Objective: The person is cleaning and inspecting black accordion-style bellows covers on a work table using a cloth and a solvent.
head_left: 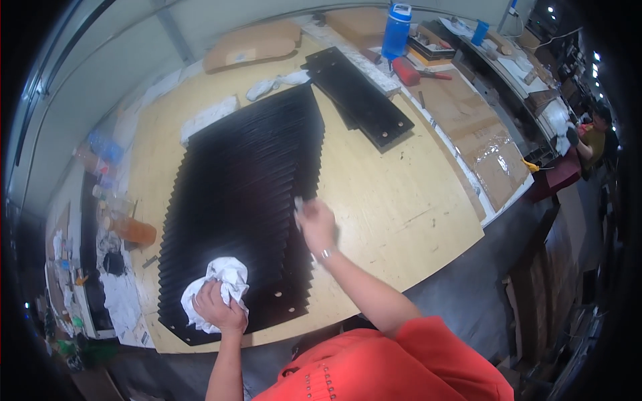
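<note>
A black pleated bellows cover with zigzag edges lies stretched across the pale wooden board. Near its front end, my left hand grips a crumpled white cloth and rests it on the folds. My right hand is at the cover's right edge, fingers closed round a small whitish piece, blurred and too small to name. Round holes show in the cover's flat near end. Farther back, flat black plates with holes lie one on another, touching the cover's far right corner or close to it.
White rags lie behind the cover. At the right are a red mallet, a blue bottle and cardboard. A bottle of orange liquid lies at the left. Another person is at the far right.
</note>
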Motion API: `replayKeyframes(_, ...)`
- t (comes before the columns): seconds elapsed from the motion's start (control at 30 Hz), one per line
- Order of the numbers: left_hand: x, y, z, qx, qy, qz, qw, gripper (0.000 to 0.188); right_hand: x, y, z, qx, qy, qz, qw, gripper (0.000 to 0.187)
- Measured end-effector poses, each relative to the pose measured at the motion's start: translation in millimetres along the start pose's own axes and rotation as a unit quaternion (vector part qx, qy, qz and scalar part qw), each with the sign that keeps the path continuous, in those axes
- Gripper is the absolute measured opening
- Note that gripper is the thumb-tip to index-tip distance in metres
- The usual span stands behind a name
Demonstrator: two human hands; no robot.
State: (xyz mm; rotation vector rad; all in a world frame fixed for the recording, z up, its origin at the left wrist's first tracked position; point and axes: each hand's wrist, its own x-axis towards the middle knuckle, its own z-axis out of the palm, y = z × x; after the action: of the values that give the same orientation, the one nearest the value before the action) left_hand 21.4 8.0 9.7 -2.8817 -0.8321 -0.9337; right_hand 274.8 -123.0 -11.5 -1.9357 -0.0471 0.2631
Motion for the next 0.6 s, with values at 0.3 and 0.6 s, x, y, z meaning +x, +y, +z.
replayKeyframes(0.3, 8, 8, 7, 0.007, 0.015, 0.009, 1.0, 0.041, 81, -29, -17, 0.216, 0.004, -0.039, 0.975, 0.019)
replayKeyframes(0.6, 8, 11, 1, 0.044, 0.017, 0.012, 0.999, 0.039, 93, -6, -50, -0.081, -0.091, -0.199, 0.972, 0.017)
